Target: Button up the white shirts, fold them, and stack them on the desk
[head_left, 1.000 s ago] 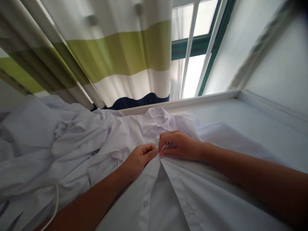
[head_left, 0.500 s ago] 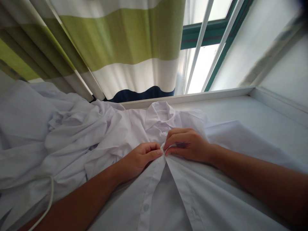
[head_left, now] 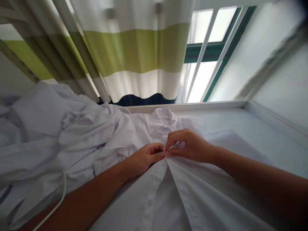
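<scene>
A white collared shirt (head_left: 134,199) lies spread in front of me, its collar (head_left: 165,118) at the far end. My left hand (head_left: 146,158) pinches the front edge with the button strip, thumb and fingers closed on the cloth. Right against it, my right hand (head_left: 186,146) grips the opposite front edge between thumb and fingertips. The two edges meet at my fingertips and part below into a V. One button (head_left: 150,202) shows on the left strip, and a buttonhole (head_left: 192,208) on the right edge. Whatever lies between my fingertips is hidden.
Crumpled white garments (head_left: 79,128) are heaped on the left. A pale cord (head_left: 64,186) crosses my left forearm. Beyond the white surface (head_left: 231,117) and its raised rim stand white bars (head_left: 201,57), a striped curtain (head_left: 144,51) and a window.
The view has tilted up slightly, so the scene sits lower and a little to the right. Both hands keep hold of the shirt edges; my right fingers have bent a bit more, bunching the cloth.
</scene>
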{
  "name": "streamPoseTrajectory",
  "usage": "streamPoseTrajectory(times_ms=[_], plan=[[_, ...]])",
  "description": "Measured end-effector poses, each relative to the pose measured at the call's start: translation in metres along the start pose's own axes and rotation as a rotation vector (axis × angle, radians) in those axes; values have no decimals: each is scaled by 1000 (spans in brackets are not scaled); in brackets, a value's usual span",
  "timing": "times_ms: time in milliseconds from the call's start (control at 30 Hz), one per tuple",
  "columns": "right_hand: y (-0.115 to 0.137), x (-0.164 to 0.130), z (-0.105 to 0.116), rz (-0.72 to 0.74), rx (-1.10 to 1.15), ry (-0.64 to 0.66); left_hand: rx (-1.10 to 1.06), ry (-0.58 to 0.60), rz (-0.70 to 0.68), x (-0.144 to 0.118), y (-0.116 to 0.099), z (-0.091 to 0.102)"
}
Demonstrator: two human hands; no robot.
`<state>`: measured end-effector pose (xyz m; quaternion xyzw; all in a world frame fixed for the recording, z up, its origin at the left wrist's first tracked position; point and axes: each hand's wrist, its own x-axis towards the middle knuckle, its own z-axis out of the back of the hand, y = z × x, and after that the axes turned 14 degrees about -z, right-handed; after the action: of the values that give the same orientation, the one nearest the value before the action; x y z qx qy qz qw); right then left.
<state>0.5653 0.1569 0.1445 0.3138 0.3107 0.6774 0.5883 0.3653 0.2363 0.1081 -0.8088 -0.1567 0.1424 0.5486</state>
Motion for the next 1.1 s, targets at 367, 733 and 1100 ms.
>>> streamPoseTrajectory(times_ms=[367, 733, 1100], plan=[[-11, -11, -23, -159, 126, -122, 219, 27, -96, -4, -5, -5], [-28, -13, -28, -47, 169, -97, 482, 126, -12, -3, -10, -5], [-34, -13, -26, -77, 213, -45, 590, 180, 22, -1, -14, -7]])
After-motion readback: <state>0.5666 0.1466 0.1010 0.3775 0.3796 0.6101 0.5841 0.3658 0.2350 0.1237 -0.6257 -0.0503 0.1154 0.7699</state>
